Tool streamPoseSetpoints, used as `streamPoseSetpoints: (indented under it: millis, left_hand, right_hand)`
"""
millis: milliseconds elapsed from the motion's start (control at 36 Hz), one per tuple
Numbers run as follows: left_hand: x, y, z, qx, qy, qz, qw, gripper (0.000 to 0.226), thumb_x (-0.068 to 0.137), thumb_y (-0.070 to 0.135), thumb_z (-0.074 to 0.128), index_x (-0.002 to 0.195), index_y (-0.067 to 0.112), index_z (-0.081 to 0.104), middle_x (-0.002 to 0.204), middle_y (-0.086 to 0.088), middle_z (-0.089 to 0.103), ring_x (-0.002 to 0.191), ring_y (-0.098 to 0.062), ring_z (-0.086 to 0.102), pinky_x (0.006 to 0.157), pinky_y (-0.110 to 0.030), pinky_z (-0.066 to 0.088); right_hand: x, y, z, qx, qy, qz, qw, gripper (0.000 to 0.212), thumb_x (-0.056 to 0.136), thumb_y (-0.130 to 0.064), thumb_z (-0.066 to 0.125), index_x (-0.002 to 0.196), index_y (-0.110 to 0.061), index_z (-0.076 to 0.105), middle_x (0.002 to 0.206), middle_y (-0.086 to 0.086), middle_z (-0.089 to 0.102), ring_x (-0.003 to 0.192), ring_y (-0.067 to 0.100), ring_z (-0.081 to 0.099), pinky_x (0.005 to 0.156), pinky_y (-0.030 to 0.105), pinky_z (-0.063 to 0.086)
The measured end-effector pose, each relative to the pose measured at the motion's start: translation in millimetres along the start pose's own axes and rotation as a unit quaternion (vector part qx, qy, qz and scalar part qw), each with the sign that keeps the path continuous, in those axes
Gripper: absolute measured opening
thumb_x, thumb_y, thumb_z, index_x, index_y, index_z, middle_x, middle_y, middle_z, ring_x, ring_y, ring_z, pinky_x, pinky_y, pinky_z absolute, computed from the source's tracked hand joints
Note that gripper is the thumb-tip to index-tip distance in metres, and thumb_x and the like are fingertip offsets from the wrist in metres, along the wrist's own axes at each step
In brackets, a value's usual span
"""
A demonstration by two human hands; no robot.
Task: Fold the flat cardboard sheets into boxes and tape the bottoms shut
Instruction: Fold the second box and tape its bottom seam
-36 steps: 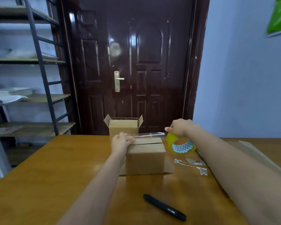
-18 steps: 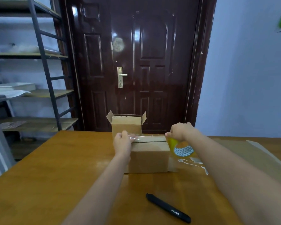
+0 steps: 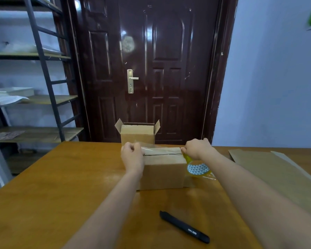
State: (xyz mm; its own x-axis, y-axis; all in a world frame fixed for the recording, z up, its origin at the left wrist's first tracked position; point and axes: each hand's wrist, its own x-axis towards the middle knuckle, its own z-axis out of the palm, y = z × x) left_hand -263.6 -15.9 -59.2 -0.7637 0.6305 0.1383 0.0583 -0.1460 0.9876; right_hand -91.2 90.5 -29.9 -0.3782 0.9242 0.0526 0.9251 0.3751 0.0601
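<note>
Left hand [image 3: 132, 156] pinching tape [image 3: 147, 147], box [image 3: 162, 169] flaps closed

A wooden table [image 3: 61, 186] with a glossy orange-brown top carries everything. Near its middle sits a closed cardboard box [image 3: 162, 172], flaps up, their seam running left to right. Behind it, at the far edge, stands a second cardboard box [image 3: 137, 134] with its top flaps open. Just right of the near box a roll of clear tape [image 3: 197, 168] touches the tabletop. Flat cardboard sheets [image 3: 276, 173] lie along the right side. A black marker pen [image 3: 184, 226] lies at an angle near the front.
</note>
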Motion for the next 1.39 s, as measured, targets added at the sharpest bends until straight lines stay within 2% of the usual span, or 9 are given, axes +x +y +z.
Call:
streamPoseSetpoints:
  millis: [56,111,222,333,444,750,1000,1222,1389]
  left_hand:
    - [2.6,-1.5,0.5,0.011,0.012,-0.006,1.0,0.026,0.09,0.015,0.048,0.065,0.012,0.04,0.099,-0.018,0.054,0.083,-0.033,0.058,0.076,-0.044,0.052]
    - [4.1,-3.1,1.9,0.019,0.02,-0.02,0.999,0.025,0.089,0.018,0.049,0.066,0.013,0.043,0.102,-0.02,0.059,0.082,-0.03,0.059,0.074,-0.044,0.05]
    - [2.9,-1.0,1.9,0.011,0.032,-0.043,0.998,0.023,0.091,0.019,0.048,0.07,0.011,0.048,0.085,-0.013,0.06,0.07,-0.02,0.054,0.067,-0.035,0.048]
    - [4.7,3.1,0.6,0.0,0.02,-0.056,0.998,0.026,0.088,0.014,0.049,0.064,0.012,0.039,0.063,-0.004,0.041,0.061,-0.017,0.038,0.057,-0.032,0.034]
    - [8.9,4.7,-2.7,0.001,0.017,-0.079,0.997,0.023,0.085,0.015,0.05,0.065,0.012,0.04,0.065,-0.005,0.04,0.062,-0.019,0.036,0.057,-0.033,0.034]
    - [10.9,5.5,-4.3,-0.016,0.024,-0.106,0.994,0.02,0.084,0.012,0.048,0.065,0.014,0.041,0.067,-0.006,0.042,0.062,-0.02,0.037,0.058,-0.035,0.034]
    - [7.8,-1.0,-7.8,-0.055,0.007,-0.149,0.987,0.015,0.088,0.01,0.047,0.073,0.012,0.047,0.068,-0.005,0.043,0.06,-0.018,0.037,0.057,-0.032,0.033]
    - [3.1,-3.1,-11.0,-0.088,0.012,-0.173,0.981,0.022,0.089,0.009,0.048,0.067,0.011,0.043,0.063,-0.003,0.039,0.053,-0.015,0.033,0.052,-0.028,0.03]
    - [1.3,-3.9,-16.6,-0.083,-0.004,-0.174,0.981,0.023,0.089,0.007,0.048,0.067,0.01,0.049,0.063,-0.003,0.046,0.056,-0.013,0.04,0.054,-0.026,0.035]
  right_hand:
    - [-0.6,-1.5,0.0,0.002,0.002,0.004,1.0,0.045,0.103,-0.04,0.024,0.102,-0.014,0.06,0.088,0.001,0.057,0.094,0.024,0.058,0.103,0.047,0.03]
    - [-0.9,-2.2,-0.3,0.002,0.0,0.007,1.0,0.045,0.103,-0.04,0.024,0.103,-0.014,0.06,0.088,0.001,0.057,0.093,0.024,0.057,0.102,0.046,0.03]
    - [-0.9,-2.2,-0.4,0.0,-0.008,0.007,1.0,0.042,0.103,-0.041,0.025,0.096,-0.015,0.058,0.086,0.001,0.056,0.083,0.021,0.051,0.1,0.045,0.031]
    - [-3.1,-3.5,-1.0,-0.009,-0.008,0.006,1.0,0.04,0.103,-0.039,0.025,0.095,-0.015,0.056,0.087,0.001,0.056,0.085,0.022,0.052,0.103,0.046,0.03]
    - [-5.4,-5.1,-2.3,-0.026,-0.01,-0.003,1.0,0.044,0.103,-0.038,0.024,0.107,-0.014,0.06,0.101,0.004,0.063,0.099,0.024,0.058,0.102,0.045,0.03]
    - [-7.4,-8.0,-1.9,-0.027,-0.013,-0.012,0.999,0.043,0.103,-0.037,0.024,0.112,-0.014,0.06,0.109,0.005,0.064,0.104,0.025,0.058,0.101,0.045,0.03]
    - [-7.5,-9.5,-0.1,-0.027,-0.013,-0.012,0.999,0.042,0.103,-0.037,0.026,0.108,-0.013,0.061,0.104,0.004,0.065,0.102,0.024,0.058,0.105,0.047,0.028]
    - [-9.5,-11.9,-1.1,-0.032,-0.007,-0.012,0.999,0.042,0.104,-0.037,0.026,0.105,-0.013,0.061,0.1,0.003,0.065,0.1,0.023,0.059,0.106,0.047,0.027]
    - [-8.7,-12.3,0.1,-0.028,-0.004,-0.009,1.0,0.038,0.103,-0.037,0.028,0.092,-0.015,0.057,0.081,-0.001,0.056,0.091,0.022,0.058,0.106,0.047,0.026]
